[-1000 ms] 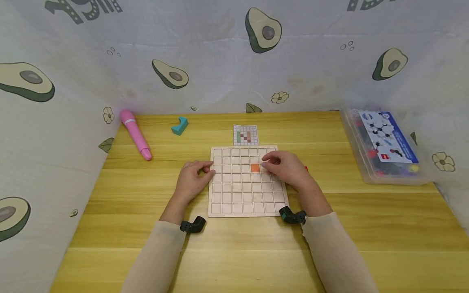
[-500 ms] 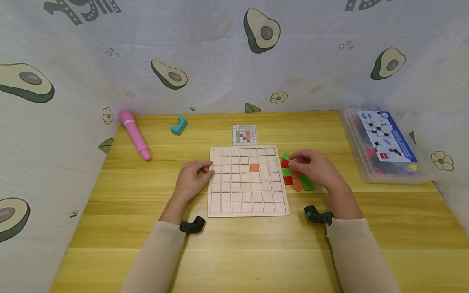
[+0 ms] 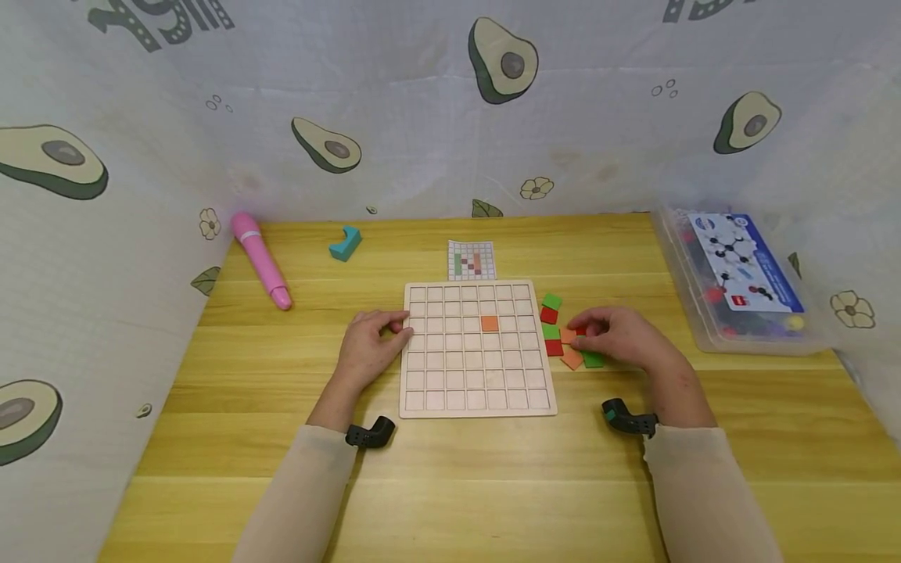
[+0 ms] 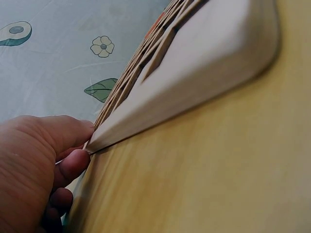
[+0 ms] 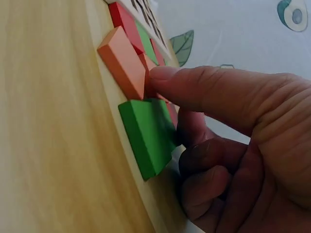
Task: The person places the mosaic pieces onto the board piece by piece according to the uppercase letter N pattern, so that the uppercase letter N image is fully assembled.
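A pale wooden grid board (image 3: pixel 454 381) lies on the table with one orange tile (image 3: pixel 489 323) in a cell. My left hand (image 3: pixel 369 348) holds the board's left edge with thumb and index finger, also seen close up in the left wrist view. My right hand (image 3: pixel 622 336) is right of the board, over loose square tiles in green (image 3: pixel 552 301), red (image 3: pixel 554 347) and orange (image 3: pixel 572 358). Its thumb and index finger stand apart around an orange tile (image 3: pixel 567 335), partly covering a red one. In the right wrist view the thumb tip overlaps that orange tile beside a green tile (image 5: pixel 146 138).
A small printed pattern card (image 3: pixel 472 260) lies behind the board. At the back left are a turquoise block (image 3: pixel 346 243) and a pink pen-shaped object (image 3: pixel 262 258). A clear plastic case (image 3: pixel 739 281) with coloured pieces stands at the right.
My right hand has moved from over the board to the loose tiles on the right, then slightly toward me and farther right, uncovering several tiles. The left hand stays at the board's edge.
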Action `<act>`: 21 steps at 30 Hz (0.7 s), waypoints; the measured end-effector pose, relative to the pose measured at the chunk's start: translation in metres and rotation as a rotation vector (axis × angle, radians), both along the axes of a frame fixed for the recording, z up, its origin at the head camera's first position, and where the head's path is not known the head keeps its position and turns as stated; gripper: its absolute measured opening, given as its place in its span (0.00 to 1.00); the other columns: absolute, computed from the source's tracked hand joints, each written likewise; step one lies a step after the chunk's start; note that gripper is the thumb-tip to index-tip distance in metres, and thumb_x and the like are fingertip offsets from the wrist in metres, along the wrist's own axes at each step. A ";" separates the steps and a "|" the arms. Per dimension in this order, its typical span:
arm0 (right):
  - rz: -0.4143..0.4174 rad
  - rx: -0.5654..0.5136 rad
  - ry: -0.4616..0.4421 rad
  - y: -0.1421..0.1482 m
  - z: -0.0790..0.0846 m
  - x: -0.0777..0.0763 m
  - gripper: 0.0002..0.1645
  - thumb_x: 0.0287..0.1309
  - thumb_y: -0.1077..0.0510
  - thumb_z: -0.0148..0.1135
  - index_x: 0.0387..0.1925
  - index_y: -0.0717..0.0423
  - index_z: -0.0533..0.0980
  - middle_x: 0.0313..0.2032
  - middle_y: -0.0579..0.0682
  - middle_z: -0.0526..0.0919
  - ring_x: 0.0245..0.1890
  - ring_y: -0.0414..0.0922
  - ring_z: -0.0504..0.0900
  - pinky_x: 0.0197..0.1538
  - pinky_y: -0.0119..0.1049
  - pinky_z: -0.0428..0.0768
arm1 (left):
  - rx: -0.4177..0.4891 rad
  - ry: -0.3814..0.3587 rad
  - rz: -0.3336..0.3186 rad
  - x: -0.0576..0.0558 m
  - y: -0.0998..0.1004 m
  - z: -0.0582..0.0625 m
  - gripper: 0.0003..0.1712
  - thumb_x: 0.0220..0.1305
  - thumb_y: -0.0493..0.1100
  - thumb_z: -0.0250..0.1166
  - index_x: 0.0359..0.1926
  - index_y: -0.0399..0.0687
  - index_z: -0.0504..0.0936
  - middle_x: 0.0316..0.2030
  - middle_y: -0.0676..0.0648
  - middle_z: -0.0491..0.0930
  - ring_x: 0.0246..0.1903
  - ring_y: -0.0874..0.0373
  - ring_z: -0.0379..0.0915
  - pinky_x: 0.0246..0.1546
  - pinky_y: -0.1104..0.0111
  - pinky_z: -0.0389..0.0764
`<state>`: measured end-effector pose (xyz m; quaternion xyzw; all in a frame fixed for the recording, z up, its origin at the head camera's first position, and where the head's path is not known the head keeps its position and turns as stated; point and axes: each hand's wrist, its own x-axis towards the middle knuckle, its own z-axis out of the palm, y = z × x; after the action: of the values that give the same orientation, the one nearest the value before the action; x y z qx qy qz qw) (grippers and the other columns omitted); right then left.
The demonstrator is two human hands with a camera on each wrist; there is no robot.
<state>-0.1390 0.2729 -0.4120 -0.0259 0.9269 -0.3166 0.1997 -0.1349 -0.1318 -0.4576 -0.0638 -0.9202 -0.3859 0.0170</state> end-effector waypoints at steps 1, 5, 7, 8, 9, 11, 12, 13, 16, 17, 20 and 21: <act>0.003 0.000 -0.006 0.001 -0.001 0.000 0.23 0.65 0.48 0.69 0.55 0.57 0.82 0.34 0.51 0.76 0.35 0.47 0.71 0.37 0.36 0.70 | 0.001 0.000 0.000 0.000 0.000 0.000 0.17 0.67 0.47 0.69 0.54 0.47 0.88 0.36 0.50 0.83 0.40 0.52 0.69 0.44 0.64 0.65; 0.002 -0.009 -0.015 0.001 -0.002 0.001 0.24 0.65 0.49 0.68 0.56 0.58 0.81 0.33 0.51 0.74 0.34 0.47 0.71 0.35 0.36 0.68 | 0.002 0.003 0.000 0.000 0.000 -0.001 0.17 0.67 0.47 0.69 0.54 0.48 0.88 0.35 0.50 0.83 0.40 0.52 0.68 0.44 0.64 0.65; -0.001 -0.012 -0.017 0.002 -0.002 0.001 0.23 0.65 0.49 0.68 0.56 0.58 0.80 0.33 0.52 0.74 0.34 0.48 0.70 0.35 0.36 0.68 | 0.000 0.005 0.000 0.000 0.000 -0.001 0.17 0.67 0.47 0.69 0.54 0.48 0.88 0.35 0.50 0.83 0.40 0.52 0.68 0.44 0.64 0.65; -0.001 -0.010 -0.018 0.002 -0.003 0.000 0.23 0.65 0.50 0.68 0.56 0.58 0.80 0.33 0.52 0.74 0.34 0.48 0.70 0.35 0.36 0.68 | 0.000 0.005 0.001 0.000 0.000 -0.001 0.17 0.67 0.47 0.69 0.54 0.48 0.88 0.35 0.50 0.83 0.40 0.52 0.68 0.44 0.64 0.65; 0.000 -0.010 -0.018 0.002 -0.003 0.000 0.23 0.65 0.50 0.68 0.56 0.58 0.80 0.33 0.52 0.74 0.34 0.48 0.70 0.35 0.36 0.68 | -0.001 0.005 0.000 0.000 0.000 -0.001 0.18 0.67 0.47 0.69 0.54 0.48 0.88 0.35 0.50 0.83 0.40 0.52 0.68 0.44 0.64 0.65; -0.003 -0.008 -0.023 0.003 -0.004 0.000 0.23 0.64 0.50 0.69 0.56 0.57 0.80 0.33 0.52 0.74 0.34 0.48 0.70 0.34 0.36 0.68 | -0.002 0.004 0.000 0.000 0.000 -0.001 0.18 0.67 0.47 0.69 0.55 0.47 0.88 0.35 0.50 0.83 0.40 0.52 0.68 0.44 0.64 0.65; -0.003 -0.008 -0.024 0.003 -0.004 0.000 0.23 0.64 0.51 0.69 0.56 0.58 0.80 0.33 0.52 0.73 0.34 0.48 0.70 0.34 0.36 0.68 | -0.001 0.003 0.000 0.000 0.000 -0.001 0.18 0.67 0.47 0.69 0.55 0.47 0.88 0.35 0.50 0.83 0.40 0.52 0.68 0.44 0.64 0.65; 0.000 -0.010 -0.024 0.004 -0.004 0.000 0.23 0.64 0.51 0.69 0.56 0.58 0.80 0.33 0.52 0.73 0.34 0.48 0.70 0.34 0.36 0.68 | -0.002 0.003 0.000 0.000 0.000 -0.001 0.18 0.67 0.47 0.69 0.55 0.48 0.88 0.35 0.50 0.83 0.40 0.52 0.68 0.44 0.64 0.65; -0.006 -0.005 -0.027 0.003 -0.004 0.000 0.23 0.64 0.51 0.69 0.56 0.58 0.80 0.33 0.51 0.73 0.34 0.48 0.70 0.35 0.36 0.68 | -0.006 0.005 0.000 0.000 0.000 -0.001 0.18 0.67 0.47 0.69 0.55 0.48 0.87 0.35 0.50 0.83 0.40 0.52 0.68 0.44 0.64 0.66; -0.004 -0.002 -0.025 0.003 -0.003 0.000 0.23 0.64 0.50 0.69 0.56 0.58 0.80 0.33 0.51 0.73 0.34 0.48 0.70 0.35 0.36 0.68 | -0.008 0.007 0.000 0.000 0.000 -0.001 0.18 0.67 0.47 0.69 0.55 0.48 0.87 0.35 0.50 0.83 0.40 0.52 0.69 0.44 0.64 0.66; 0.000 0.003 -0.018 0.002 -0.003 0.001 0.23 0.64 0.50 0.69 0.56 0.58 0.80 0.32 0.50 0.73 0.33 0.47 0.70 0.35 0.36 0.68 | -0.010 0.012 -0.002 0.000 0.000 -0.001 0.18 0.67 0.48 0.69 0.54 0.48 0.88 0.35 0.50 0.83 0.40 0.52 0.69 0.44 0.64 0.66; 0.002 0.005 -0.013 0.001 -0.003 0.001 0.23 0.64 0.50 0.69 0.56 0.58 0.80 0.32 0.50 0.73 0.33 0.47 0.70 0.35 0.36 0.67 | -0.009 0.013 -0.002 0.000 0.000 -0.001 0.18 0.67 0.47 0.69 0.54 0.48 0.88 0.35 0.50 0.83 0.40 0.52 0.69 0.44 0.64 0.66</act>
<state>-0.1385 0.2742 -0.4147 -0.0242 0.9263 -0.3144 0.2063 -0.1351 -0.1320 -0.4583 -0.0673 -0.9217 -0.3813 0.0223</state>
